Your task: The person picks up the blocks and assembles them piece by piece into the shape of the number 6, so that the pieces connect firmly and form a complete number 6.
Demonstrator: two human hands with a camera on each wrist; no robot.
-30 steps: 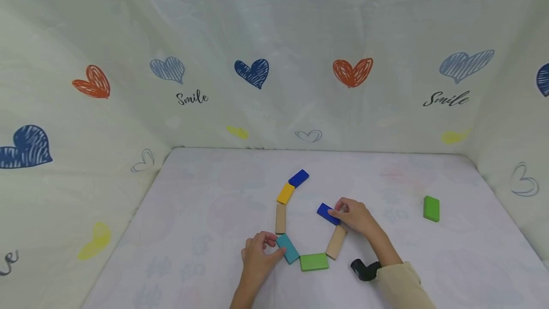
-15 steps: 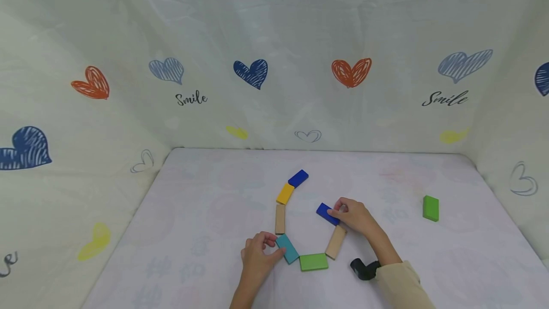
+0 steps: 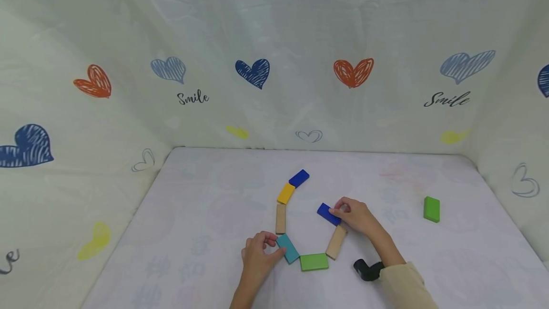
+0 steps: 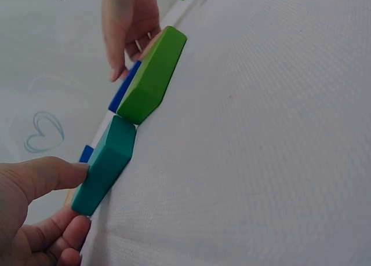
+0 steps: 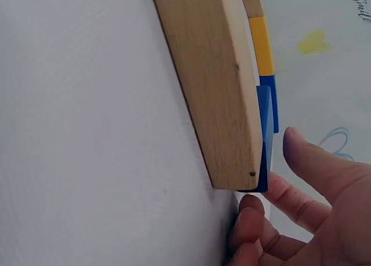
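Observation:
Toy blocks form an open curve on the table. At its lower left, my left hand (image 3: 260, 254) holds the teal block (image 3: 289, 250) between thumb and fingers; in the left wrist view, the thumb (image 4: 64, 174) touches its side. My right hand (image 3: 353, 214) is at the right end of a blue block (image 3: 327, 212). In the right wrist view, a finger reaches that block's end, while the thumb (image 5: 298, 147) appears slightly apart from it. A green block (image 3: 314, 262) and a plain wooden block (image 3: 336, 242) lie between the two hands' blocks.
Another wooden block (image 3: 280, 219), a yellow block (image 3: 286, 193) and a second blue block (image 3: 299, 178) continue the curve's left side. A separate green block (image 3: 432, 209) lies far right. A black bent object (image 3: 366, 270) sits by the right sleeve. Patterned sheeting rises behind the table.
Both hands and the blocks stay in place. The head view shifts very slightly, and the black object beside the right sleeve sits a little farther right.

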